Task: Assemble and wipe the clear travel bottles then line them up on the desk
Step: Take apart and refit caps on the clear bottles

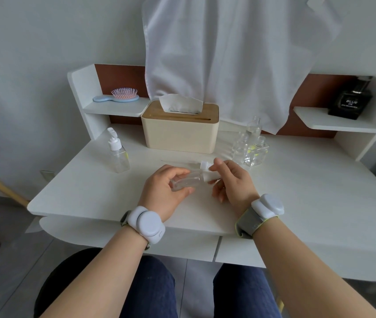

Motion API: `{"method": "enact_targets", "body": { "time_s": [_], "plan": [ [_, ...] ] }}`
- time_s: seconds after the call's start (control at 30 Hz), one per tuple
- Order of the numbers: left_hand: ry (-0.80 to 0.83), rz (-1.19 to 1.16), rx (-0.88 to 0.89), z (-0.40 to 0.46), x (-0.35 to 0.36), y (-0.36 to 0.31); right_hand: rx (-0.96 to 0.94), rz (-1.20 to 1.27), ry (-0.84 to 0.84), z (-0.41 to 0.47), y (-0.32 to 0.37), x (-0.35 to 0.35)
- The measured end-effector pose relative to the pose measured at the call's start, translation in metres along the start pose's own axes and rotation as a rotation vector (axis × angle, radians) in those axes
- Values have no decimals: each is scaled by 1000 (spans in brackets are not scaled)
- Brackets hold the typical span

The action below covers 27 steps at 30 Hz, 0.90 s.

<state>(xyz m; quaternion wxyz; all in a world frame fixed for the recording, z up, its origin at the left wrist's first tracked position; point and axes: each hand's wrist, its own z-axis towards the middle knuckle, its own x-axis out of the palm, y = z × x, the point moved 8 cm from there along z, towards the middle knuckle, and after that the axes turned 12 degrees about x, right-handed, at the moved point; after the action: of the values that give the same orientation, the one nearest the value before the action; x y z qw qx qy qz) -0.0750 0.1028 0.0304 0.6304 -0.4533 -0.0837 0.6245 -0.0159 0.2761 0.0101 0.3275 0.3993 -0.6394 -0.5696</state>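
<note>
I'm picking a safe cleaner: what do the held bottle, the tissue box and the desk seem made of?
The held bottle looks like clear glossy plastic: you see the desk through it, though glass can't be ruled out. The tissue box has a matte cream body, probably plastic, under a tan lid with wood-like grain. The desk looks like white laminated board, matte with faint grain.

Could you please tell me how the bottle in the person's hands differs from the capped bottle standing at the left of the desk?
The held bottle lies roughly sideways above the desk; the capped bottle stands upright on it. The left hand grips the held bottle's body while the right hand holds its white top; nothing touches the capped bottle. Both are clear plastic.
</note>
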Motion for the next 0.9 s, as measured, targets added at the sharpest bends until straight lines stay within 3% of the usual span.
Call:
{"method": "enact_targets", "body": {
  "time_s": [0.17,0.5,0.67,0.9],
  "plan": [
    [-2,-17,16,0,0,-3,-3,-92,19,0,-2,4],
    [4,-7,-3,0,-1,-3,-62,-38,100,-3,1,7],
    [-5,-4,10,-1,-2,-6,-11,29,-7,1,-1,-1],
    [-7,-5,20,0,-2,-8,-21,-122,-29,1,-2,4]
  ]
}}
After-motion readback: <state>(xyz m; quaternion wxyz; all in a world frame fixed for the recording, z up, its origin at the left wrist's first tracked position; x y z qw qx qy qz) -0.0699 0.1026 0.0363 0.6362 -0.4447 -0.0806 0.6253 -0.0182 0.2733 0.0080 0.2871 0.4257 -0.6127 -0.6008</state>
